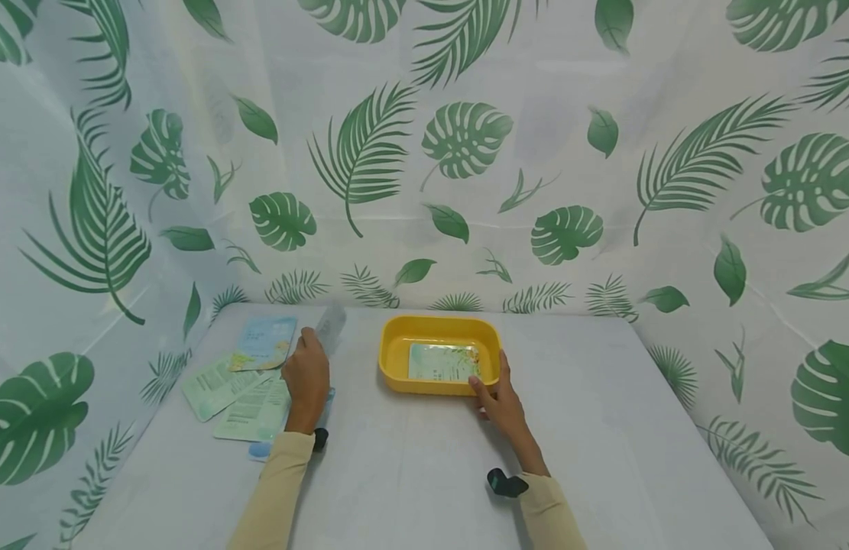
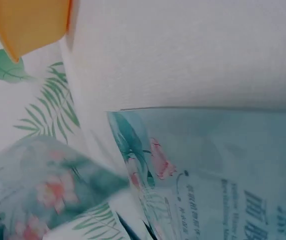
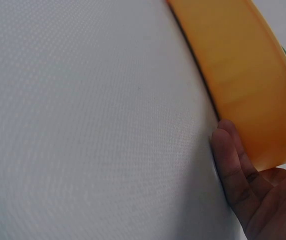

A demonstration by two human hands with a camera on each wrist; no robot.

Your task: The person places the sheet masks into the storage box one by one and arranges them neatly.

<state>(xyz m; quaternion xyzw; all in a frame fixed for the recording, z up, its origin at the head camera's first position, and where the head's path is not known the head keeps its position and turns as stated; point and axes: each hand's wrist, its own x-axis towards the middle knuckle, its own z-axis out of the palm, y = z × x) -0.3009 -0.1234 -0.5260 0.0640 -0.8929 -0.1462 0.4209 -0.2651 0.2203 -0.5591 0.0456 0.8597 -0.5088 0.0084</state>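
Blurred sachet (image 1: 330, 327) sits in the left hand (image 1: 306, 382), off the worktop (image 1: 410, 473), left of the yellow tray (image 1: 431, 387); fingers curled, pinching it; print too smeared to read. Right hand (image 1: 504, 405) grips the tray at its near right corner, thumb over the rim, other fingers along the outer wall. Tray upright on worktop, one green printed sachet (image 1: 441, 363) lying face up inside, toward the near wall. Left of the left hand, loose overlapping sachets: blue-and-yellow sachet (image 1: 264, 341) farthest back, pale green sachet (image 1: 218, 388) and lettered green sachet (image 1: 248, 412) nearer, blue sachet (image 1: 259, 451) partly hidden by the left forearm. Beige sleeves (image 1: 276, 485), black wrist device (image 1: 507, 483) at the right cuff. Leaf-print backdrop (image 1: 568, 69) behind and at both sides.
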